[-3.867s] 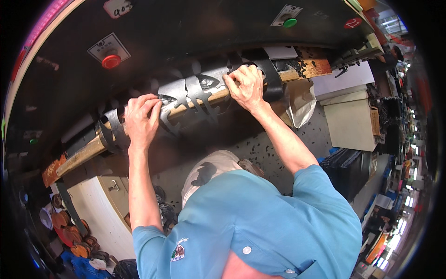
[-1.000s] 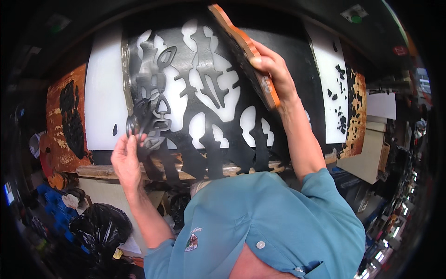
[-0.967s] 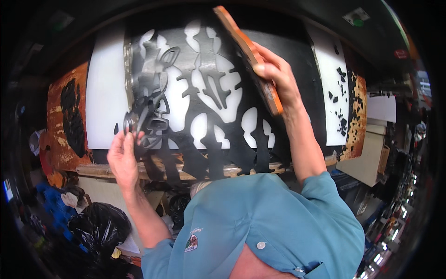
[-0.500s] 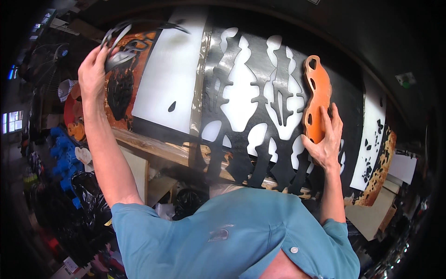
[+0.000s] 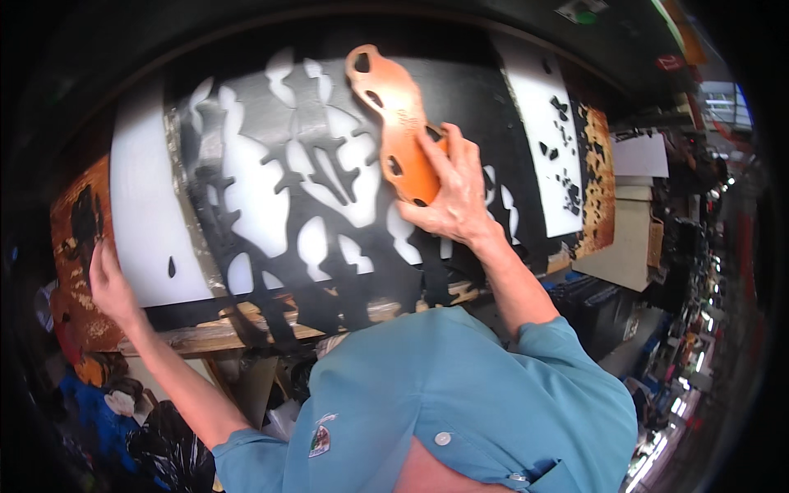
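My right hand (image 5: 454,191) grips the lower end of an orange wavy cutting die (image 5: 401,111), thumb on one side and fingers on the other. The die has several dark openings and lies tilted on a black sheet (image 5: 460,90). Long curved shapes are cut out of this sheet, and white shows through. At the far left, my left hand (image 5: 113,287) has its fingers stretched out, slightly blurred, beside dark cut pieces (image 5: 85,214) on a rust-coloured board (image 5: 74,279). I see nothing held in it.
A white board (image 5: 152,197) with one small black scrap lies left of the sheet. Another white board (image 5: 542,123) at the right carries several black scraps, beside a rusty speckled plate (image 5: 598,181). A wooden beam (image 5: 185,338) runs along the near edge. Black plastic bags (image 5: 177,444) stand below left.
My left hand has come down at the left, and the black strips it held no longer show in it. My right hand stays on the die. The whole view has turned to the right.
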The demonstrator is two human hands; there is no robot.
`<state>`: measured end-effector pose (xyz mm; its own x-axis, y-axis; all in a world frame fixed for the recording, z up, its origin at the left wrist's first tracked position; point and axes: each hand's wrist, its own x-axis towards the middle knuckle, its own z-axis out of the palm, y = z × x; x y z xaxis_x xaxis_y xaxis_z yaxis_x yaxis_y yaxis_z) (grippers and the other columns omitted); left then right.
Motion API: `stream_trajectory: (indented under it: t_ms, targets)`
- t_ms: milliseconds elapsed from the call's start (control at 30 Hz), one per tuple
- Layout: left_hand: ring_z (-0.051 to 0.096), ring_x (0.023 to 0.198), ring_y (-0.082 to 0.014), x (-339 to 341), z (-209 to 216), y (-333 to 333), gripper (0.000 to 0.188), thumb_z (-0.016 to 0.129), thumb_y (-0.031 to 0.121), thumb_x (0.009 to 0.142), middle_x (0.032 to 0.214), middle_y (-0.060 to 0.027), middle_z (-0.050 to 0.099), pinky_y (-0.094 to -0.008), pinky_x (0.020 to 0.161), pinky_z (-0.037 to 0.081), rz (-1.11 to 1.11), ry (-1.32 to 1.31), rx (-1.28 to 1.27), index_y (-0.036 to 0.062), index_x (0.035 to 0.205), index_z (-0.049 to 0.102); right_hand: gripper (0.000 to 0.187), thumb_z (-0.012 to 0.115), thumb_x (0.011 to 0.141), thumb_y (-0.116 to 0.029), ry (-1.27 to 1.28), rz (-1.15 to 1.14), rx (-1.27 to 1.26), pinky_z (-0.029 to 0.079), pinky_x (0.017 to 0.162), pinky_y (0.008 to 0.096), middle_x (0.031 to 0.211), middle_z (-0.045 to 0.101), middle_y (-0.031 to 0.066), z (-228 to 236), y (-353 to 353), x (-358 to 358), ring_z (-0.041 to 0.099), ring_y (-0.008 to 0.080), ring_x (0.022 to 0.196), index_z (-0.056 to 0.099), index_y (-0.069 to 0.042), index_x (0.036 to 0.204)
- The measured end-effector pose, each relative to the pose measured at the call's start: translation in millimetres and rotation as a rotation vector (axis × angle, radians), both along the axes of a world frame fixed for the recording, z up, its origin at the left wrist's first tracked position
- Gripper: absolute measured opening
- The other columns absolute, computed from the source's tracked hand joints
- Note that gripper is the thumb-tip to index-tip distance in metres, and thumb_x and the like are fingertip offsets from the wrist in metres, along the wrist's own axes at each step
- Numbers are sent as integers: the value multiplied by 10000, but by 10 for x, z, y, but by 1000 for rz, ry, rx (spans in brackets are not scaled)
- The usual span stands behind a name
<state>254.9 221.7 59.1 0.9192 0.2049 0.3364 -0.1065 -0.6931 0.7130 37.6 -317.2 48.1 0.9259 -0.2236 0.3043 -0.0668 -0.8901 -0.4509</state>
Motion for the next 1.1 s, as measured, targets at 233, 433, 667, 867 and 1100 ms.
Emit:
stream_trajectory:
  t_ms: [233,433,667,867,1100]
  targets:
    - [675,1107,-334,-1114,-82,-3514,308,756,111,942,1187,-193,712,-423,968,542,-868,-12,-74,3,1228,716,953,933,668,-213,118,31,733,471,1132,394,1460,589,208,255,-481,-122,604,264,1300,560,25,1512]
    - [583,1173,-351,-1797,-193,-3695,300,798,94,841,1191,-108,652,-485,1000,462,-970,-141,247,52,1119,694,924,943,657,-321,33,-89,755,437,1163,382,1439,602,149,335,-805,-480,594,281,1330,621,67,1431]
    - [586,1031,-325,-1884,-210,-3427,230,755,24,789,1106,-87,651,-448,861,476,-989,-103,268,55,1004,680,902,972,663,-266,81,-149,498,422,1168,376,1494,558,177,261,-709,-452,560,266,1370,634,12,1452]
    - [578,980,-340,-1885,-172,-3359,241,746,-6,741,1068,-94,645,-450,849,486,-976,-77,276,40,958,650,896,959,568,-327,-20,-35,295,484,1130,459,1504,477,328,95,-369,-102,512,427,1357,696,-39,1375]
    - [576,956,-310,-1878,-258,-3303,272,761,3,746,1037,-60,638,-440,822,461,-960,-89,198,79,970,626,842,841,564,-335,-88,18,54,485,1034,564,1410,459,374,-77,-111,355,513,503,1164,680,-73,1348]
